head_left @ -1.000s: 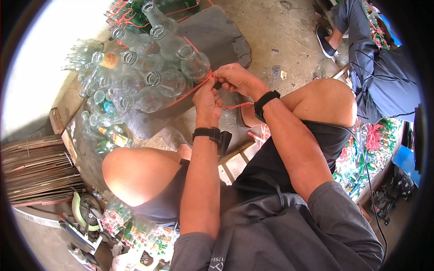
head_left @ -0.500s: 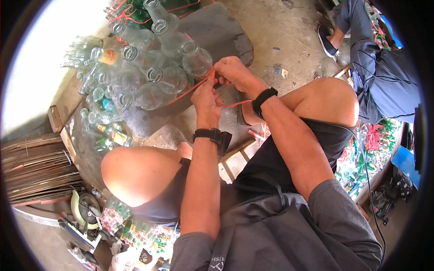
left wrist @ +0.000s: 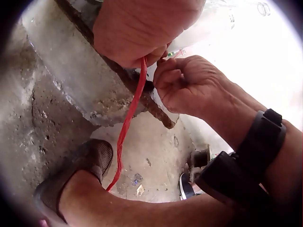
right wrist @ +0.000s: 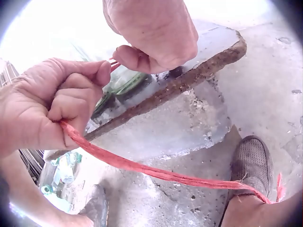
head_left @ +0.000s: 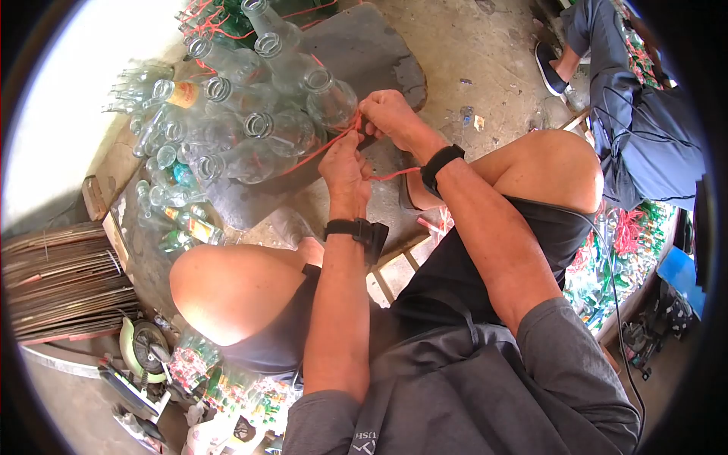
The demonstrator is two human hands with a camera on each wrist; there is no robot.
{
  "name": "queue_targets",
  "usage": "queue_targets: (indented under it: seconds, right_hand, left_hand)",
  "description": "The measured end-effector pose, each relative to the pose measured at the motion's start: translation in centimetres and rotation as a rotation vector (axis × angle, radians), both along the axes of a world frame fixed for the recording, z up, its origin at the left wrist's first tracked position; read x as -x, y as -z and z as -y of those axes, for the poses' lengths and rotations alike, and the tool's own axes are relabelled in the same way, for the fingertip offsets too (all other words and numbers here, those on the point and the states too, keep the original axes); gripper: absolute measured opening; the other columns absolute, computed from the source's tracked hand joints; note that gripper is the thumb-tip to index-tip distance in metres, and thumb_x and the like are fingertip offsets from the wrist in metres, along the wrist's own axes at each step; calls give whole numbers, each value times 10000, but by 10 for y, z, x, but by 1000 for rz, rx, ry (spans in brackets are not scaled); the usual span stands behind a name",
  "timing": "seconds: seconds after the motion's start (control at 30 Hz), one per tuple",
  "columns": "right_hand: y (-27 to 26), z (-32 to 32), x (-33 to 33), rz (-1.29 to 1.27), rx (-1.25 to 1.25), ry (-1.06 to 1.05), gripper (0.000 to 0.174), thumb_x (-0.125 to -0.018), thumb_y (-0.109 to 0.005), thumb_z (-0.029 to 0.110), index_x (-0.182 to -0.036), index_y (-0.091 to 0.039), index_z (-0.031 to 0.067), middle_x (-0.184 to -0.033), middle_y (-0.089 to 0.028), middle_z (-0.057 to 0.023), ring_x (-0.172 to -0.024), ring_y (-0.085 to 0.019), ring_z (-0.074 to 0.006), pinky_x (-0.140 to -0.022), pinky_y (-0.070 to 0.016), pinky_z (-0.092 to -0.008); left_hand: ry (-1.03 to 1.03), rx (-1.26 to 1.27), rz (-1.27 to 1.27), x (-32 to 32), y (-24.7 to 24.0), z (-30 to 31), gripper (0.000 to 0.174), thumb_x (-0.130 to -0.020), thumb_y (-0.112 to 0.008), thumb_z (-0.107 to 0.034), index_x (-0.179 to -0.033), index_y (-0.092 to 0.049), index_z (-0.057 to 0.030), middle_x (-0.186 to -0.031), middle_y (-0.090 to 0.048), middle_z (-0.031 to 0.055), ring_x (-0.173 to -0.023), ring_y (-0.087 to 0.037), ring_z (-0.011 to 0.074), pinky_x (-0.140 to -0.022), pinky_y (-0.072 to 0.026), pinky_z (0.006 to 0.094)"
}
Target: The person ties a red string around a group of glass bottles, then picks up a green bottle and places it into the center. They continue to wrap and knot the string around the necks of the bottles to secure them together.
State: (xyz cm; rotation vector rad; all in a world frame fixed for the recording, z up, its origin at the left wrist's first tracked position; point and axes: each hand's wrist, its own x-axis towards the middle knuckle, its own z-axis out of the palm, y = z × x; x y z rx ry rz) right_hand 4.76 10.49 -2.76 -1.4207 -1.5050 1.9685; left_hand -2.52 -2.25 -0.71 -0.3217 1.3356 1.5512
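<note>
A strand of red plastic twine (head_left: 309, 159) runs round the near side of a cluster of clear glass bottles (head_left: 279, 136). My left hand (head_left: 346, 171) pinches the twine between thumb and finger, close beside the rightmost bottle (head_left: 332, 105). Just beyond it, my right hand (head_left: 393, 121) has its fingers curled on the twine at that bottle's side. In the right wrist view, a loose tail of twine (right wrist: 156, 172) hangs from the curled fingers of my left hand (right wrist: 52, 104) toward the ankle. The pinched twine between both hands is partly hidden by fingers.
The bottles stand on a dark slab (head_left: 371, 61) with a rough edge. More loose bottles (head_left: 178, 201) lie at its left. Flat stacked strips (head_left: 64, 284) are at far left. Another person's leg (head_left: 607, 83) is at upper right, and bottles with red twine (head_left: 626, 243) lie at right.
My right hand has shifted slightly up and away from the left hand, with the twine drawn up between them. My left hand keeps its pinch nearly in place.
</note>
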Motion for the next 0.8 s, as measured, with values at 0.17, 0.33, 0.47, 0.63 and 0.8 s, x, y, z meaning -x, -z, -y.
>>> queue_targets:
  seconds: [0.17, 0.33, 0.47, 0.63, 0.8]
  right_hand:
    - [3, -1, 0, -39, 36, 18, 220, -961, -621, 175, -912, -695, -27, -710, -681, -108, -587, -638, -178, -528, -500, -333]
    - [0, -3, 1, 15, 57, -32, 188, -989, -600, 154, -928, -695, 5, -788, -687, -48, -612, -590, -111, -524, -447, -275]
    - [-8, -2, 1, 30, 22, -34, 201, -994, -605, 164, -922, -686, -5, -779, -676, -47, -605, -599, -112, -511, -448, -279]
    - [-9, 1, 2, 28, -14, -38, 209, -996, -609, 178, -924, -682, -4, -775, -672, -46, -602, -608, -116, -513, -461, -282]
    - [-7, 2, 0, 4, -33, -26, 208, -982, -609, 178, -897, -681, 3, -770, -670, -49, -596, -606, -114, -509, -462, -281]
  left_hand:
    - [-6, -6, -8, -5, -1, 1, 197, -1001, -745, -211, -950, -687, -30, -622, -362, -76, -470, -287, 56, -423, -221, 259]
    - [7, -7, -11, -2, -2, 1, 184, -1005, -741, -208, -954, -694, -37, -621, -388, -76, -468, -308, 50, -421, -225, 252]
    - [18, -5, -17, 0, -5, 1, 183, -1004, -745, -213, -939, -697, -49, -618, -403, -78, -467, -320, 46, -419, -231, 248]
    - [14, 0, -55, -3, -4, 3, 184, -1003, -747, -216, -928, -699, -56, -611, -400, -79, -464, -323, 44, -417, -232, 250]
    - [38, 26, -126, -9, -3, 2, 167, -1012, -726, -222, -965, -709, -63, -629, -408, -74, -473, -329, 49, -426, -258, 246]
